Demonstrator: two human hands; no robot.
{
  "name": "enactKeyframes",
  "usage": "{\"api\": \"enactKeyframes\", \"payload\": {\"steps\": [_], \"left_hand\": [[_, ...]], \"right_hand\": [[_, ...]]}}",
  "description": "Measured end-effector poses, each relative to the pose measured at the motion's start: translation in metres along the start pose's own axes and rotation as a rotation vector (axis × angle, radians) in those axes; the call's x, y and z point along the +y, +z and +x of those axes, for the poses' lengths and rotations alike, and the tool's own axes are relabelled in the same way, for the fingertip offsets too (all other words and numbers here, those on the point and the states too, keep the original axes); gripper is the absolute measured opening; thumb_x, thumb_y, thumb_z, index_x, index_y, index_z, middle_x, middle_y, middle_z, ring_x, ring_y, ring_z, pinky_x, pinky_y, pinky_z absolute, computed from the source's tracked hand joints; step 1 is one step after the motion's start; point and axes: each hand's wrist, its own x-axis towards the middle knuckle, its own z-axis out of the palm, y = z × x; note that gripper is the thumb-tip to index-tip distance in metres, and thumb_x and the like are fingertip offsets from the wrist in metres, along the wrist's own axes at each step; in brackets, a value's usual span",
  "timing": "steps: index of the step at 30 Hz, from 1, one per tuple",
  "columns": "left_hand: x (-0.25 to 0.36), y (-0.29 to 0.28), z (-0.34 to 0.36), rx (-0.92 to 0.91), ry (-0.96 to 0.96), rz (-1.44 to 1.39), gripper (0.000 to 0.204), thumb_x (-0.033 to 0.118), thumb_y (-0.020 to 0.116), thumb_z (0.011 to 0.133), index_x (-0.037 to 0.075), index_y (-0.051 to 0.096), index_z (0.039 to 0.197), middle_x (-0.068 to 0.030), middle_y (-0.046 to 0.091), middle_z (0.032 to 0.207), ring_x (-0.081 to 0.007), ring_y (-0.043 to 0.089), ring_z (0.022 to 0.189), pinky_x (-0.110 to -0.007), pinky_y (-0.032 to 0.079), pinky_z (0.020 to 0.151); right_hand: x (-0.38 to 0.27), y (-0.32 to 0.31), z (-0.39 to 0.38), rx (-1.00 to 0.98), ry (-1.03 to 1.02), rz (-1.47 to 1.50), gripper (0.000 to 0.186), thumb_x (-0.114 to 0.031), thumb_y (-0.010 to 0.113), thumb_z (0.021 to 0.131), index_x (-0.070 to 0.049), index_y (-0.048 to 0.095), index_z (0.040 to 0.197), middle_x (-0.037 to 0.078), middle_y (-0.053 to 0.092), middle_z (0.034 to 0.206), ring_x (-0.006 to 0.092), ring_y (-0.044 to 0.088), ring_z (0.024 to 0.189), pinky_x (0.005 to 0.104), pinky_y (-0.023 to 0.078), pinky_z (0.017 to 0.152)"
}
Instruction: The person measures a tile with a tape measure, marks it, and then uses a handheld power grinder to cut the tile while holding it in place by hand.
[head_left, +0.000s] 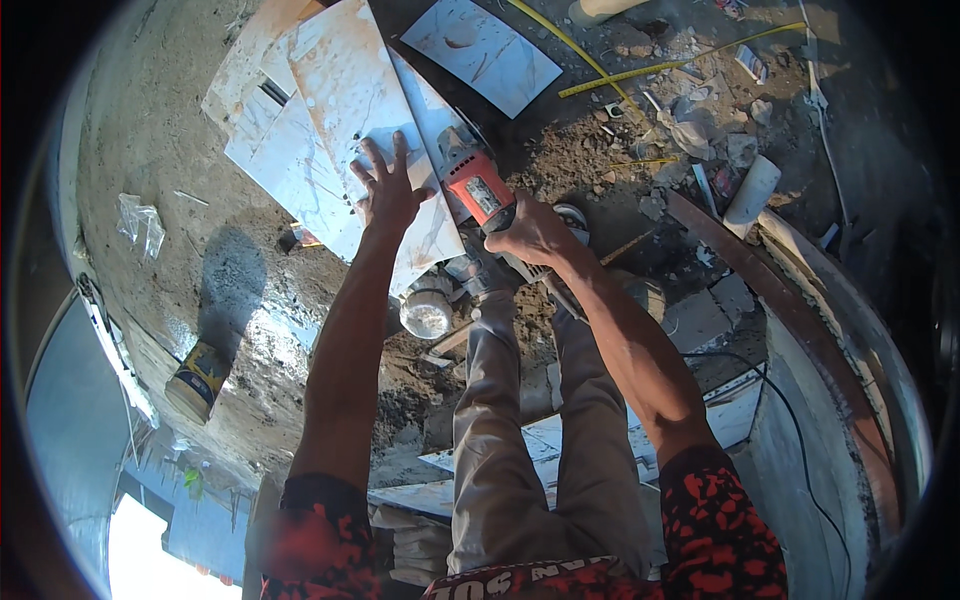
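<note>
A white marble-patterned tile (352, 75) lies on top of other tiles in front of me, smeared with brownish dust. My left hand (388, 192) rests flat on it with fingers spread, close to its right edge. Wrapped round the rear body of a red angle grinder (480, 190) is my right hand (530, 236). The grinder's dark head lies beside the tile's right edge; its disc is hard to make out, so I cannot tell whether it touches the tile. A whitish round container (426, 313) sits by the tile's near corner, next to my foot.
Another marble-patterned tile (482, 55) lies at the far side. Yellow tape (640, 75) stretches over rubble at the far right. A white cylinder (752, 195) lies near a curved brown edge (790, 290). A black cable (795, 410) runs at right. One tub (196, 382) stands at left.
</note>
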Motion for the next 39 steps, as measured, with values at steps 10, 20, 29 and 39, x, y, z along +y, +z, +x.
{"api": "enactKeyframes", "payload": {"steps": [10, 20, 29, 39], "left_hand": [[-0.001, 0.0, 0.0, -0.037, -0.031, -0.007, 0.11, 0.035, 0.084, 0.069, 0.03, 0.012, 0.152, -0.0232, -0.008, 0.156, -0.0636, 0.004, 0.135, -0.079, 0.041, 0.083], [-0.016, 0.014, 0.002, 0.099, 0.069, -0.049, 0.112, 0.03, 0.086, 0.067, 0.029, 0.013, 0.152, -0.0262, -0.007, 0.155, -0.0673, -0.001, 0.132, -0.079, 0.037, 0.086], [-0.002, 0.003, -0.002, 0.08, 0.042, 0.006, 0.105, 0.032, 0.081, 0.073, 0.03, 0.012, 0.152, -0.0245, 0.0, 0.157, -0.06, 0.013, 0.136, -0.071, 0.043, 0.09], [-0.006, 0.01, 0.0, 0.102, 0.062, 0.004, 0.104, 0.045, 0.077, 0.072, 0.03, 0.013, 0.153, -0.0249, 0.002, 0.157, -0.059, 0.009, 0.137, -0.064, 0.034, 0.104]], "right_hand": [[0.017, -0.008, -0.02, 0.07, -0.002, 0.102, 0.054, -0.025, 0.075, 0.063, 0.0, 0.056, 0.106, 0.014, 0.065, 0.09, 0.0274, 0.063, 0.08, 0.0395, 0.05, 0.075], [0.127, -0.094, -0.023, 0.323, 0.118, -0.155, 0.061, -0.025, 0.075, 0.064, -0.002, 0.052, 0.116, 0.017, 0.066, 0.094, 0.0333, 0.066, 0.088, 0.0431, 0.051, 0.079], [0.244, -0.11, 0.045, 0.595, -0.096, -0.746, 0.071, -0.029, 0.074, 0.07, -0.002, 0.043, 0.128, 0.021, 0.057, 0.111, 0.0379, 0.061, 0.099, 0.047, 0.053, 0.082], [0.259, -0.139, 0.116, 0.729, -0.361, -0.972, 0.081, -0.035, 0.083, 0.066, -0.008, 0.046, 0.133, 0.012, 0.059, 0.109, 0.0303, 0.062, 0.092, 0.0414, 0.053, 0.078]]}}
